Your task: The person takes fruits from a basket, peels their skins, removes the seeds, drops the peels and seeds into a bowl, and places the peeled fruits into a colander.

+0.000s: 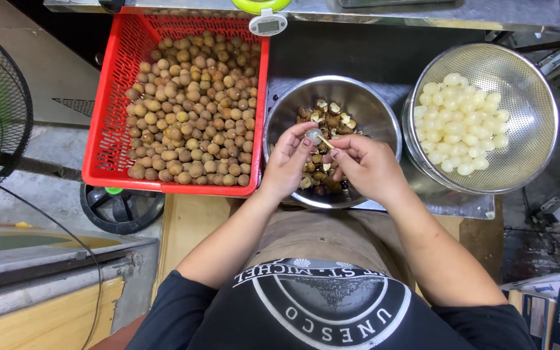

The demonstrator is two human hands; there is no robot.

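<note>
A peeled pale fruit is sitting pinched in the fingertips of the left hand over the steel bowl of shells. The right hand is pressing a thin tool — possibly a small pick, mostly hidden — against it. A red basket and a colander are flanking the bowl.

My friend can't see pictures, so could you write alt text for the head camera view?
Two hands, left hand and right hand, hold a peeled pale fruit over a steel bowl of shells. A red basket of brown fruit sits left, a colander of peeled fruit right.
</note>
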